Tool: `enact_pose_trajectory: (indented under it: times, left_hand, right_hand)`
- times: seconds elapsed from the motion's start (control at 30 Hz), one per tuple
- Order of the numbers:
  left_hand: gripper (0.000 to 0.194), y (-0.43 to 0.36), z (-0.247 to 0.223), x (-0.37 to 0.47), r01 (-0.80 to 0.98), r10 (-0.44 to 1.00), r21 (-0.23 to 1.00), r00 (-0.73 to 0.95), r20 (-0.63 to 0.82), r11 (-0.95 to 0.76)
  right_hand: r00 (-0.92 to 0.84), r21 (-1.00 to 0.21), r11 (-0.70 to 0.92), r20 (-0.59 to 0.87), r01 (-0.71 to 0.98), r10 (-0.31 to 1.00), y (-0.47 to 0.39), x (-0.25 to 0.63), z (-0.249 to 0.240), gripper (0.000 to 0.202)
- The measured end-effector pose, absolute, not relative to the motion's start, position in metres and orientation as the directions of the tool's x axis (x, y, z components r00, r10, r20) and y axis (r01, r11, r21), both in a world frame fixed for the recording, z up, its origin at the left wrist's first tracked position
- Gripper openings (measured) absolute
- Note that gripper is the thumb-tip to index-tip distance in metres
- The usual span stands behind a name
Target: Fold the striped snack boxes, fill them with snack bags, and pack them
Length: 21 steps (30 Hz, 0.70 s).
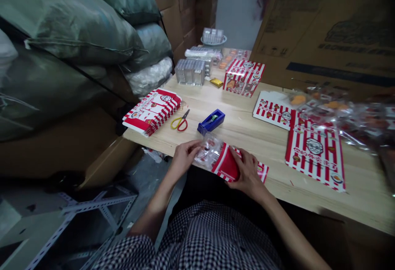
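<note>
Near the front edge of the table, my right hand grips a red-and-white striped carton lying on its side, fingers over its top and thumb below. At the carton's left end is a clear plastic packet, its contents too blurred to name. My left hand pinches the packet's left side between thumb and fingers. Just beyond the packet stands a blue tape dispenser. Scissors with one yellow and one red handle lie to its left.
Flat striped cartons are stacked at the left edge, with more flat cartons at right beside bagged items. Behind stand an assembled striped box, clear plastic cases and a yellow packet. Large sacks pile up at left.
</note>
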<state>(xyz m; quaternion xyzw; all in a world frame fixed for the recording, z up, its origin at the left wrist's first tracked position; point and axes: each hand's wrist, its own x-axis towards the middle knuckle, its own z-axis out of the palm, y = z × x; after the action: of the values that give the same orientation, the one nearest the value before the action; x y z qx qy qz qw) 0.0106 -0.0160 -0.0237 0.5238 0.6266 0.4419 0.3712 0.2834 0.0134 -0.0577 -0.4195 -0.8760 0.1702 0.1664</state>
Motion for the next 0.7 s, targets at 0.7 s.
enact_pose_trajectory:
  times: [0.7]
  left_hand:
    - [0.064, 0.016, 0.017, 0.120, 0.025, 0.960, 0.967, 0.132, 0.248, -0.253]
  right_hand:
    - [0.206, -0.809, 0.341, 0.482, 0.479, 0.852, -0.002, 0.275, -0.034, 0.132]
